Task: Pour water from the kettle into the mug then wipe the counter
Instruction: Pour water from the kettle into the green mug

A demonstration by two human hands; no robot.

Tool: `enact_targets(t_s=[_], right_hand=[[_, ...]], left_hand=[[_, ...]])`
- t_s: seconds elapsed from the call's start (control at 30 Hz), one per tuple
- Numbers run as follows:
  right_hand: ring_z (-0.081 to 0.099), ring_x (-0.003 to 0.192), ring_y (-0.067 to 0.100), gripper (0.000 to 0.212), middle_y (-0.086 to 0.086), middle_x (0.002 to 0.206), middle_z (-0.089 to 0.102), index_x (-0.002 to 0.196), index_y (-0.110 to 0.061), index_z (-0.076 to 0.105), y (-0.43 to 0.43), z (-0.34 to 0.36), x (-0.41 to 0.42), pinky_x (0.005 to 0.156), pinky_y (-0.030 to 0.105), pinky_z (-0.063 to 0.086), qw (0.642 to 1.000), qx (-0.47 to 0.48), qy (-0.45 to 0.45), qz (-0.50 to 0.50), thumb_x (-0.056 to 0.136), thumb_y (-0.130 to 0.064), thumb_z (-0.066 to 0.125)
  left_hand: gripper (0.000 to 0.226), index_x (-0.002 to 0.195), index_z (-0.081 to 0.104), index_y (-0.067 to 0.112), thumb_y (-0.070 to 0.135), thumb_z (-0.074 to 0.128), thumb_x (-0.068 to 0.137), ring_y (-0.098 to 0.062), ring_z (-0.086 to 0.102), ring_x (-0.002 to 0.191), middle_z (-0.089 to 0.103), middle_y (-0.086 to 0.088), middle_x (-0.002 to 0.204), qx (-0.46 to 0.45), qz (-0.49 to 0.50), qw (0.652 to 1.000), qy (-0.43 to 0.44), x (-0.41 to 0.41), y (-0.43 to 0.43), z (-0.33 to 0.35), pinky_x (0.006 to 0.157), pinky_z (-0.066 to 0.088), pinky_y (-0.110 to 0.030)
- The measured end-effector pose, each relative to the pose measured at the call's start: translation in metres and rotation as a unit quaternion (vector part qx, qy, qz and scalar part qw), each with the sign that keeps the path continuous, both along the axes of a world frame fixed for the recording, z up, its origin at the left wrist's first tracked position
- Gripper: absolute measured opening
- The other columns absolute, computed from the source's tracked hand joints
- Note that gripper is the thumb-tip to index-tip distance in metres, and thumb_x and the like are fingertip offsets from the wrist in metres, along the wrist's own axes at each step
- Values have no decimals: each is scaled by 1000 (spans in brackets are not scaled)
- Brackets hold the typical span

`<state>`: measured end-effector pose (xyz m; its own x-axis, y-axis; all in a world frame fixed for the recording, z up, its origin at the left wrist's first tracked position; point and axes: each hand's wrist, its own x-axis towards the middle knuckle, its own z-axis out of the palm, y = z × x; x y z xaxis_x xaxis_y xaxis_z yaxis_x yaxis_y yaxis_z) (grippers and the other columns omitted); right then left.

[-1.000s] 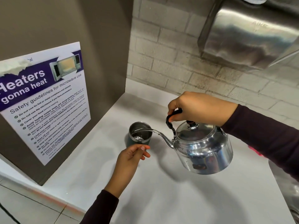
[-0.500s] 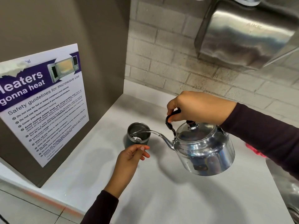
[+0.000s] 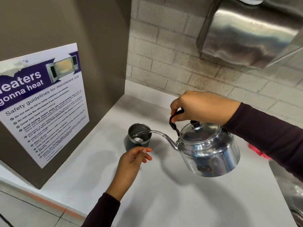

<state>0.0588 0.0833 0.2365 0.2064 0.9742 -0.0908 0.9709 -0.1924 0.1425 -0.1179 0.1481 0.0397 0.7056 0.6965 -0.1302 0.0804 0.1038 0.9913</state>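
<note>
A shiny metal kettle (image 3: 208, 153) hangs tilted above the white counter (image 3: 180, 202), held by its black handle in my right hand (image 3: 200, 108). A thin stream of water runs from its spout into a dark green mug (image 3: 139, 138) with a steel inside, standing on the counter near the brown side panel. Water is pooling at the mug's bottom. My left hand (image 3: 132, 158) rests at the mug's near side with curled fingers touching or almost touching its wall. A red cloth (image 3: 257, 150) shows behind my right sleeve, mostly hidden.
A brown panel (image 3: 101, 46) with a microwave safety poster (image 3: 41, 102) stands at the left. A brick wall runs along the back, with a steel dispenser (image 3: 246, 33) mounted above. A metal sink edge (image 3: 293, 185) lies at the right. Tiled floor shows at bottom left.
The pouring goes on with kettle and hands nearly still. The water level in the mug has risen slightly. The view has shifted a little.
</note>
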Motion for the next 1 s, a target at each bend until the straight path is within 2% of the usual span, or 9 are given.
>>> enact_targets(t_s=[0.07, 0.2, 0.33, 0.47, 0.6, 0.7, 0.83, 0.93, 1.0], right_hand=[[44, 44, 0, 17, -16, 57, 51, 84, -29, 68, -2, -1, 2, 40, 21, 26, 1000, 4, 4, 1, 80, -45, 67], [47, 48, 0, 17, -18, 55, 50, 84, -30, 67, -12, -6, 8, 41, 21, 28, 999, 31, 15, -2, 81, -46, 66], [57, 60, 10, 15, -13, 67, 63, 88, -30, 68, -28, -11, 15, 49, 27, 46, 996, 76, 46, -6, 82, -43, 66], [62, 62, 12, 18, -6, 73, 71, 89, -30, 67, -54, -20, 25, 57, 36, 55, 983, 153, 94, -39, 80, -46, 66], [65, 59, 13, 31, -3, 67, 70, 89, -24, 68, -82, -32, 38, 58, 39, 57, 947, 258, 153, -119, 74, -51, 66], [65, 58, 10, 28, -2, 64, 71, 85, -21, 72, -105, -44, 50, 59, 37, 56, 919, 301, 181, -178, 74, -47, 69], [63, 54, 8, 25, -1, 59, 69, 80, -20, 72, -138, -60, 69, 54, 29, 50, 900, 319, 185, -233, 75, -44, 72], [64, 53, 13, 26, 0, 59, 68, 78, -18, 71, -165, -74, 86, 52, 27, 50, 891, 320, 175, -269, 74, -44, 73], [62, 50, 10, 26, -2, 56, 67, 76, -19, 70, -182, -83, 100, 47, 23, 45, 883, 324, 173, -291, 74, -44, 73]], left_hand=[[24, 83, 70, 30, 22, 50, 92, 1, 60, 65, 73, 13, 70, -1, 1, 1000, 0, 2, -2, -1, 67, 47, -17], [24, 84, 71, 29, 20, 50, 92, 1, 60, 65, 73, 12, 70, 3, -3, 1000, 0, 7, -7, -3, 71, 47, -23], [24, 85, 71, 28, 20, 50, 92, 1, 60, 65, 73, 12, 68, 2, -7, 1000, -1, 15, -14, -4, 68, 47, -18], [24, 83, 71, 30, 22, 51, 92, 1, 61, 66, 73, 12, 71, 3, -17, 1000, -1, 23, -23, -6, 66, 47, -12], [26, 80, 71, 34, 22, 50, 92, 1, 61, 66, 73, 12, 71, 10, -28, 1000, -3, 32, -29, -6, 67, 48, -13], [30, 79, 70, 36, 20, 49, 93, 1, 61, 67, 73, 13, 71, 24, -45, 999, 4, 43, -39, -7, 75, 49, -22], [29, 80, 70, 35, 19, 49, 93, 0, 62, 66, 73, 12, 70, 38, -73, 996, 13, 61, -58, -9, 75, 49, -24], [28, 83, 70, 33, 18, 49, 93, -1, 62, 66, 74, 9, 71, 50, -101, 993, 18, 76, -74, -9, 73, 49, -18], [28, 84, 70, 32, 17, 48, 93, -1, 61, 66, 74, 10, 72, 56, -115, 992, 19, 87, -85, -8, 72, 49, -16]])
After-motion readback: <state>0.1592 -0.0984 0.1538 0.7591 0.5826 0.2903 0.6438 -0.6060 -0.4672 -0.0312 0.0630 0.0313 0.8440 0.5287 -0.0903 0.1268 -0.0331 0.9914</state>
